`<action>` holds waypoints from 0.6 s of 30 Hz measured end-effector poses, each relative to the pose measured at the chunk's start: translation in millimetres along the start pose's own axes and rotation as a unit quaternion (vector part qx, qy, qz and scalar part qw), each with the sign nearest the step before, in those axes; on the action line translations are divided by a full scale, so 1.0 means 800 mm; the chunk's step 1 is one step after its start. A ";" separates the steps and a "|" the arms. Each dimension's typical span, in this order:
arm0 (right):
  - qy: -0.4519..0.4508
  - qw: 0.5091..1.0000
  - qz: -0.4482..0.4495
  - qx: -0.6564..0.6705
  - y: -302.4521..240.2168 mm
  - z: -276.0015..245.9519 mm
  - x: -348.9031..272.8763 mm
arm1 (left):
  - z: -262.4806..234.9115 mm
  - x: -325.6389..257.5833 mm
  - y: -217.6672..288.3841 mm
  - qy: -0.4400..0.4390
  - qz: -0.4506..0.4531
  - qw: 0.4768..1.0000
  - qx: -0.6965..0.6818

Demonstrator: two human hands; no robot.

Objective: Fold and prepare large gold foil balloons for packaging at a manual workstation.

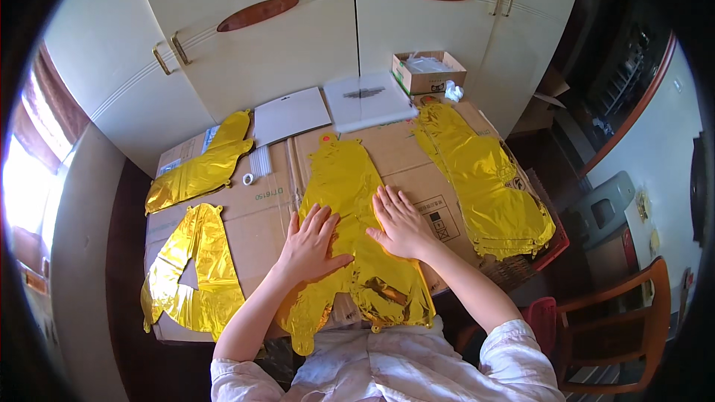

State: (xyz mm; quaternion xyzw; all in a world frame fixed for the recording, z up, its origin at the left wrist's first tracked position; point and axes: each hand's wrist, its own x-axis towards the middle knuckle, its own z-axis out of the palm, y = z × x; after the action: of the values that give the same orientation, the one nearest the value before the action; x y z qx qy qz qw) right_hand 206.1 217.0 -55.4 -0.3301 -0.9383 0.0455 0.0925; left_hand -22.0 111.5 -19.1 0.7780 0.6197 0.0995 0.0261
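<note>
Your left hand [311, 242] and right hand [402, 222] lay flat, fingers spread, pressing on gold foil balloon [350, 231] at centre of cardboard [261, 216]; nothing gripped. Balloon's lower end overhung near edge toward your lap. Risk, as judged: hard pressing could crease foil or slide it off. More balloons [484, 179] lay right.

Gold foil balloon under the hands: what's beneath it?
The gold foil balloon lies flat on a cardboard sheet, left hand and right hand pressing it. Whatever lies directly under the foil is covered.
</note>
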 end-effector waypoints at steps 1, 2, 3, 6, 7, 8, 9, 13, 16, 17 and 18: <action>0.004 1.000 0.001 0.001 0.000 0.003 0.000 | 0.000 -0.001 -0.002 0.003 0.001 1.000 -0.005; 0.009 1.000 0.003 0.001 0.000 0.003 0.001 | -0.001 -0.002 -0.005 0.007 -0.006 1.000 -0.008; 0.005 1.000 0.006 0.002 -0.002 0.003 0.001 | -0.002 -0.006 -0.009 0.011 -0.014 1.000 -0.011; -0.005 1.000 0.019 0.003 -0.008 0.001 -0.002 | -0.007 -0.024 -0.022 0.036 -0.031 0.999 0.003; -0.007 1.000 0.024 0.004 -0.010 0.000 -0.002 | -0.010 -0.032 -0.024 0.046 -0.037 0.998 0.011; -0.010 0.999 0.031 0.005 -0.011 0.000 -0.004 | -0.019 -0.041 -0.020 0.034 -0.074 0.997 0.008; -0.015 0.999 0.038 0.002 -0.012 -0.001 -0.005 | -0.032 -0.050 -0.014 0.020 -0.112 0.994 0.005; -0.028 0.998 0.053 0.002 -0.015 -0.006 -0.006 | -0.038 -0.100 -0.008 0.056 -0.190 0.979 0.052; -0.024 0.999 0.045 0.014 -0.017 -0.002 -0.006 | -0.034 -0.139 -0.002 0.067 -0.242 0.966 0.067; -0.020 0.999 0.041 0.016 -0.017 -0.003 -0.005 | -0.036 -0.147 0.004 0.060 -0.267 0.960 0.052; -0.020 0.999 0.044 0.012 -0.017 -0.004 -0.004 | -0.040 -0.153 0.011 0.053 -0.292 0.954 0.036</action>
State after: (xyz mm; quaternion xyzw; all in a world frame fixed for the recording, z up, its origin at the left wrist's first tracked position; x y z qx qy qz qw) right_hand 200.9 204.4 -50.3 -0.3690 -0.9239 0.0669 0.0760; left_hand -45.6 -11.5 -1.6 0.5568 0.8238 0.1061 -0.0074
